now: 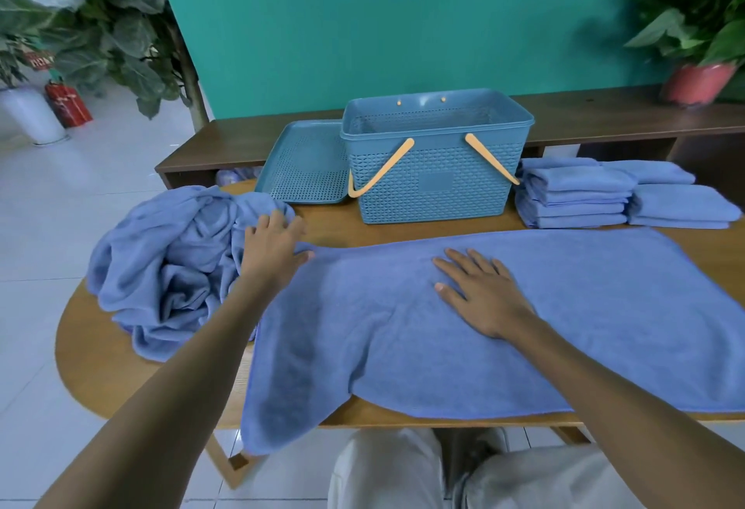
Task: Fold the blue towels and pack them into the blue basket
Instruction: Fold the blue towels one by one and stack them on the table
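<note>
The spread blue towel lies flat in front of the blue basket — soft, limp, light, best pinched at its corners. Right hand presses it, fingers straight; left hand rests flat-fingered at its left edge, gripping nothing.

Bright, even light; edges warped, blurry

Matt, soft terry cloth for the spread towel; perforated blue plastic with a woven-look wall for the basket; smooth, satin-finished wood for the table.
</note>
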